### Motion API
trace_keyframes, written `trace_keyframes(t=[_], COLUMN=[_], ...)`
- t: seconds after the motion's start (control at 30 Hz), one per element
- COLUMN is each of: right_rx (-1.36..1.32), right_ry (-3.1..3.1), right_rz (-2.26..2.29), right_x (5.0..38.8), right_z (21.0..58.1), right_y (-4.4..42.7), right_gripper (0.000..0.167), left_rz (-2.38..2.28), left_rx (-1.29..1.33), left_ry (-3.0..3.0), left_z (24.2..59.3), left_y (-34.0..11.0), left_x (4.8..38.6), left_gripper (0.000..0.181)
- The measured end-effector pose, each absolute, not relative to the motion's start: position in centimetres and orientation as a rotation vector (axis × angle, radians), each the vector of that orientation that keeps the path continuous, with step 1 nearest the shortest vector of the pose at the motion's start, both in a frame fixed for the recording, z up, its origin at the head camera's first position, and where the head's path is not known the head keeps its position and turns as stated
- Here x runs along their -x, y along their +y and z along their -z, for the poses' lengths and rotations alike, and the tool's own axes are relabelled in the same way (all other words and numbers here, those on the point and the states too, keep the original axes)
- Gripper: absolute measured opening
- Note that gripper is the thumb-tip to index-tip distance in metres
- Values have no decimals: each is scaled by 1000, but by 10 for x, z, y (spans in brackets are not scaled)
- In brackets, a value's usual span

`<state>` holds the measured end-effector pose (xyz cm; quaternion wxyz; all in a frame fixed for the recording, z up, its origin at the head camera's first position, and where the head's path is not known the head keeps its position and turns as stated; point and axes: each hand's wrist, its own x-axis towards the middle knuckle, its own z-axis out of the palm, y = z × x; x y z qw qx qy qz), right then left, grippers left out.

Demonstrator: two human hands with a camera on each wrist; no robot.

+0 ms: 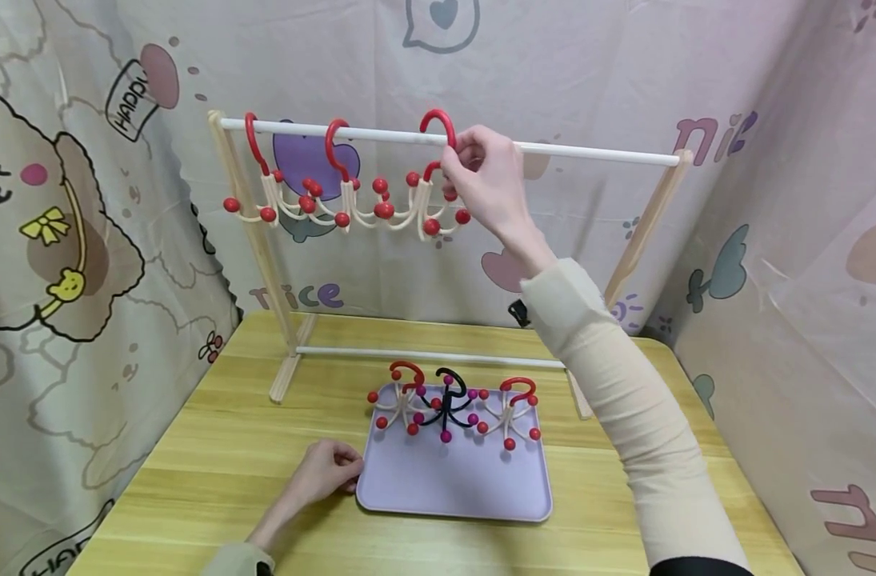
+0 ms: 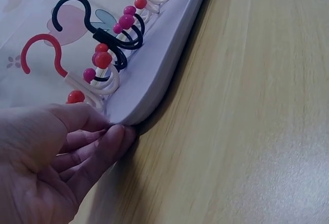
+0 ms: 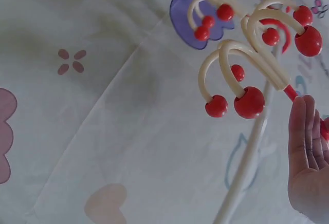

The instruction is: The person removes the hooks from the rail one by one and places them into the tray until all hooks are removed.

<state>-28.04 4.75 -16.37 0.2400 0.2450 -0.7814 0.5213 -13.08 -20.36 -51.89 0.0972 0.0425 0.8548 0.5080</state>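
My right hand (image 1: pixel 486 180) pinches the red hook of a multi-arm hanger (image 1: pixel 422 204) with cream arms and red ball tips. That hook curves over the rack's white top rod (image 1: pixel 394 136). In the right wrist view the fingers (image 3: pixel 303 136) are at the hook, below the hanger's red balls (image 3: pixel 249 103). Two matching hangers, a left one (image 1: pixel 268 192) and a middle one (image 1: pixel 346 196), hang on the same rod. Low on the left, my left hand (image 1: pixel 326 472) pinches the rim of a lilac tray (image 1: pixel 452 488); the left wrist view shows thumb and fingers (image 2: pixel 110 139) at its corner.
On the tray's far half lie a black hanger with magenta balls (image 1: pixel 446 406) and two red-hooked ones, left (image 1: pixel 404 406) and right (image 1: pixel 508 416). Wooden rack posts (image 1: pixel 261 248) stand on the wooden table (image 1: pixel 214 432). Behind hangs a printed curtain (image 1: pixel 553 64).
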Motion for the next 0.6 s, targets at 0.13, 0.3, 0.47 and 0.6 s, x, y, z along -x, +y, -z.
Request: trace_keyframes(t=[0.13, 0.3, 0.47, 0.6], right_rx=[-712, -820, -919, -1050], right_ry=[-2144, -2203, -2220, -2214], right_rz=[-1493, -1529, -1591, -1627], right_x=[261, 234, 202, 181], right_z=[179, 209, 248, 288], right_y=[63, 84, 98, 102], right_gripper=[14, 15, 13, 12], left_rz=[-1504, -1489, -1494, -1499], left_rx=[-108, -74, -77, -83], left_ry=[2546, 2566, 2566, 2567], left_z=[518, 519, 518, 518], left_y=[-202, -199, -198, -197], left_x=[130, 129, 128, 126], left_gripper=[9, 9, 10, 9])
